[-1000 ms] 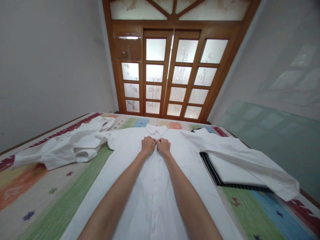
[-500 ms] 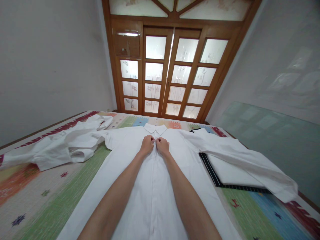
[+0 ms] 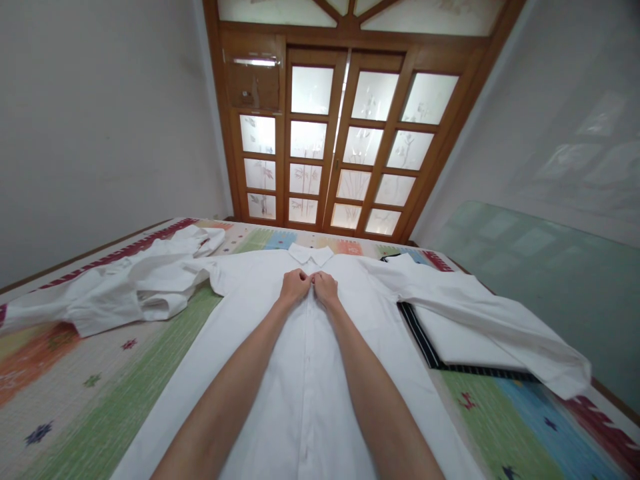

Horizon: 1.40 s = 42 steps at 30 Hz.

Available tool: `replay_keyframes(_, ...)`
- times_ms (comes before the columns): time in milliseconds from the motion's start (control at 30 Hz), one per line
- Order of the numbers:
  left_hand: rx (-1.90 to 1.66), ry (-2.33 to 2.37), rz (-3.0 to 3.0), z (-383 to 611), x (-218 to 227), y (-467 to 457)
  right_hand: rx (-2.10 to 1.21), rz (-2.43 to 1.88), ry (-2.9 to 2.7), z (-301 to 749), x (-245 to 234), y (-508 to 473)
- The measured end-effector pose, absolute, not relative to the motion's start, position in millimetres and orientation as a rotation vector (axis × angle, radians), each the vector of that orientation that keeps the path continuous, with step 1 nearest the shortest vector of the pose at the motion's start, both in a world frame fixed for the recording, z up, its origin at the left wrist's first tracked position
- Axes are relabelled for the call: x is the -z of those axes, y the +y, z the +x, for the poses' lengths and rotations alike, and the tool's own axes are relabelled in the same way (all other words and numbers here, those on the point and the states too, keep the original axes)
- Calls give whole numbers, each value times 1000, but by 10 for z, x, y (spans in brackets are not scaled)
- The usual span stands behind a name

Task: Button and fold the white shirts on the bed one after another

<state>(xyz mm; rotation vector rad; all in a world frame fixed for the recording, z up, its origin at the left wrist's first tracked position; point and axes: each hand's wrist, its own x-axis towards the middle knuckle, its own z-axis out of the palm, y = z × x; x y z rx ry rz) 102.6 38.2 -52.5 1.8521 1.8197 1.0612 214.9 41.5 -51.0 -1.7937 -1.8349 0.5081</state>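
A white collared shirt [image 3: 307, 387] lies spread out, front side up, with its collar [image 3: 311, 255] at the far end. Both hands meet on its front placket, just below the collar. My left hand [image 3: 295, 287] is closed in a pinch on the placket. Beside it, my right hand [image 3: 325, 289] pinches the same strip, fingertips almost touching those of the left. Any button between the fingers is too small to make out. The shirt's right-hand sleeve [image 3: 520, 327] stretches out over a folded white cloth [image 3: 465, 340] and a black striped cloth [image 3: 417, 337].
Crumpled white fabric [image 3: 150, 283] lies at the left; where it parts from the shirt's sleeve is unclear. Under everything is a multicoloured patterned cover [image 3: 110, 400]. A pale green panel [image 3: 540, 267] leans along the right wall. Wooden glazed doors [image 3: 345, 147] stand beyond.
Both hands remain pinched at nearly the same spot on the placket, with the fingers shifting slightly. The view has tilted a little; the shirt lies as before.
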Motion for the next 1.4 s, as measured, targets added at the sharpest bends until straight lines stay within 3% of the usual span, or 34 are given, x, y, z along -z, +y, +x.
replay_keyframes(600, -1092, 1720, 1872, 991, 597, 396, -258, -1746, -1818, 2147, 652, 445)
replay_keyframes(1400, -1173, 1690, 1732, 966, 608, 441, -241, -1502, -1763, 2191, 832, 498)
